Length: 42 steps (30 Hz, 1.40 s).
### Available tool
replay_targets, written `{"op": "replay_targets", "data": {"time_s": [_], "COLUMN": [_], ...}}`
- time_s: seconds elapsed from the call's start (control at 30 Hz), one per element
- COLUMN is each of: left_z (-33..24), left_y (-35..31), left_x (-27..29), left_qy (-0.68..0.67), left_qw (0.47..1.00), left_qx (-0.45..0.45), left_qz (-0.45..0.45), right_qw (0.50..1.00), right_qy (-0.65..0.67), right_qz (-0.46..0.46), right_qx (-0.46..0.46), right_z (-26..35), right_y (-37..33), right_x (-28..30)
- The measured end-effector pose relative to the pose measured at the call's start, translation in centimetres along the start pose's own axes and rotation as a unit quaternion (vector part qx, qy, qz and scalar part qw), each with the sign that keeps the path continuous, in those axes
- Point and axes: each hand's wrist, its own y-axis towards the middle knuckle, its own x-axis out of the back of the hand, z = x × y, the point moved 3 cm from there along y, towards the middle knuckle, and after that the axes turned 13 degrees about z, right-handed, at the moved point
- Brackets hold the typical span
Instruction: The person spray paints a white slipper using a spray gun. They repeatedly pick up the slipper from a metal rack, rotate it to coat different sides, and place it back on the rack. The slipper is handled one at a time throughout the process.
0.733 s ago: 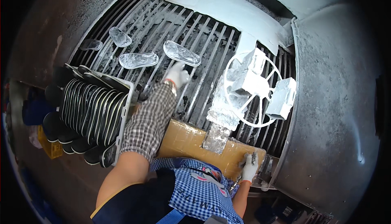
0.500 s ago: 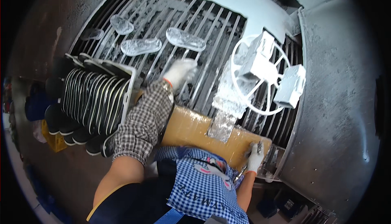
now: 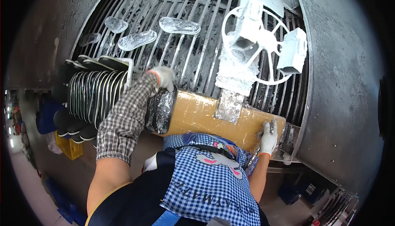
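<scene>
Closest to the worker's blue checked apron (image 3: 205, 160), I saw the right hand (image 3: 268, 140), gloved in white, closed around a small grey metal tool (image 3: 273, 126) above the tan board (image 3: 197, 113). That tool looked hard and fairly light, best taken around its body.

At the board's left end lay a black oblong piece (image 3: 159, 113), its top glossy and streaked. The gloved left hand (image 3: 164, 77) was at its far end, fingers curled down, but from that blur I couldn't tell whether they were gripping it. I'd judge the piece light, rather stiff and slick on top, so safer by its rim.

To the left, black soles (image 3: 96, 96) stood packed in a white crate (image 3: 128, 66). Farther off, on the slatted grate (image 3: 192, 57), were a white spoked wheel (image 3: 262, 41) and pale sole-shaped pieces (image 3: 180, 25).
</scene>
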Motion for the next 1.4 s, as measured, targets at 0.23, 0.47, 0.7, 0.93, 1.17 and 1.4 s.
{"op": "replay_targets", "data": {"time_s": [0.23, 0.47, 0.7, 0.93, 1.17, 1.4], "left_z": [-2.6, -9.9, -15.5, -17.5, -18.4, -17.9], "left_y": [0.0, -12.0, -22.5, -21.1, -18.2, -15.7], "left_x": [-1.3, 1.8, 6.4, 16.7, 20.7, 21.8], "left_qy": [0.116, -0.092, -0.346, -0.465, -0.468, -0.453], "left_qw": [0.986, 0.953, 0.789, 0.624, 0.632, 0.666], "left_qx": [-0.072, -0.285, -0.463, -0.571, -0.542, -0.508], "left_qz": [-0.096, -0.046, -0.207, -0.262, -0.297, -0.306], "right_qw": [0.997, 0.995, 0.989, 0.987, 0.982, 0.979], "right_qy": [-0.036, -0.089, -0.138, -0.143, -0.171, -0.18], "right_qz": [-0.036, -0.03, -0.041, -0.054, -0.067, -0.07], "right_qx": [0.058, 0.028, 0.032, 0.052, 0.052, 0.061], "right_z": [-2.8, -4.4, -3.9, -2.1, -1.5, -1.4], "right_y": [1.2, 2.5, 2.3, 0.6, 0.3, -0.1], "right_x": [0.9, 1.5, 1.7, 1.7, 1.4, 1.2]}}
